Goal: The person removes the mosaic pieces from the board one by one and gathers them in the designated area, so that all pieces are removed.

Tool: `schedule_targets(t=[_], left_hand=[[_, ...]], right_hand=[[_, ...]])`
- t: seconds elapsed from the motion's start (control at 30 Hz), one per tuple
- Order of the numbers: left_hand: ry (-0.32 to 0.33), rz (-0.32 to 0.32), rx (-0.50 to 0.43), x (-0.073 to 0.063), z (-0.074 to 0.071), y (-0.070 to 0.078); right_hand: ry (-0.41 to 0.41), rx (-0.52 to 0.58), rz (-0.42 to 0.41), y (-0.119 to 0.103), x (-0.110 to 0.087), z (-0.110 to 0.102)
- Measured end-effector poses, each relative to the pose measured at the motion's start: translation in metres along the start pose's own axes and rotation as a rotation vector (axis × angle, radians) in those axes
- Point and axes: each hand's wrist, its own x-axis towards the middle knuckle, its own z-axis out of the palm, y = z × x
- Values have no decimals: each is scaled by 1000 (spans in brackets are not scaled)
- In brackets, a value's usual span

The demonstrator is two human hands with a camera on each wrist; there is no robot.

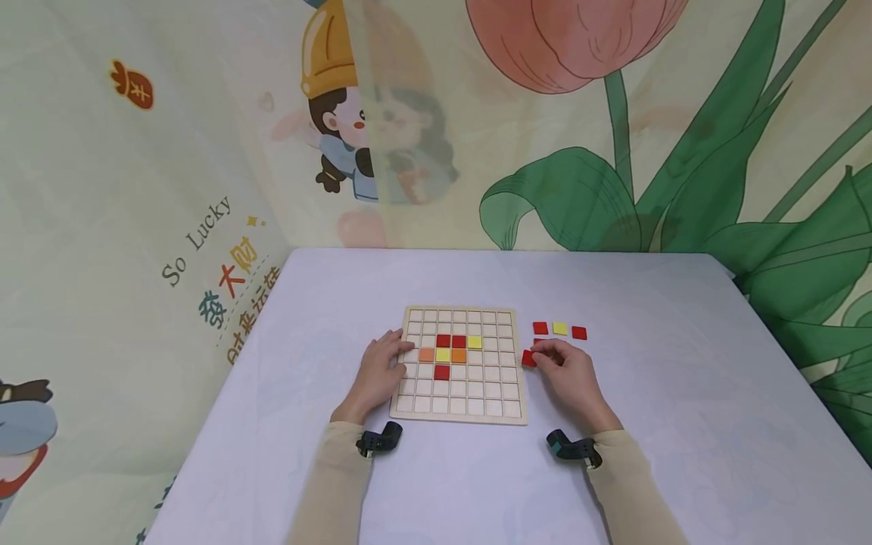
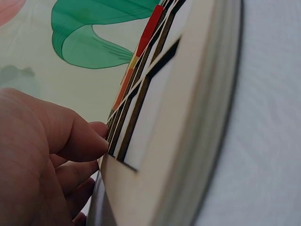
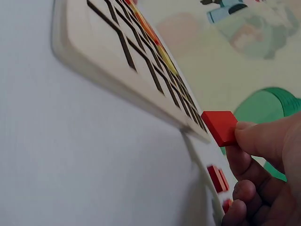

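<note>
A square wooden grid board [image 1: 458, 421] lies on the table, with red, yellow and orange tiles set in its middle cells. My left hand [image 1: 377, 369] rests at the board's left edge, its thumb and fingertips touching the rim. Just off the right edge, my right hand [image 1: 571, 377] pinches a red tile [image 3: 220, 127] between thumb and fingers. In the right wrist view the tile is held tilted, apart from the board. Among the placed tiles are a yellow tile [image 1: 474, 342], an orange tile [image 1: 459, 355] and a red tile [image 1: 441, 372].
Right of the board lie loose tiles: a red one [image 1: 540, 328], a yellow one [image 1: 560, 328] and another red one [image 1: 579, 333]. One more red tile is partly hidden by the right hand. A white cloth covers the table [image 1: 463, 484]; a printed curtain [image 1: 422, 219] hangs behind it.
</note>
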Motion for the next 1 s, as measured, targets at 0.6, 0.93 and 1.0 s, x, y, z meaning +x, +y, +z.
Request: schedule_targets(t=[0.6, 0.93, 1.0], left_hand=[[-6, -2, -3, 0, 0, 1], [-7, 5, -8, 1, 0, 0], [-9, 4, -11, 1, 0, -1]], right_hand=[[65, -48, 91, 19, 4, -37], [117, -48, 182, 31, 8, -50], [137, -49, 190, 32, 9, -51]])
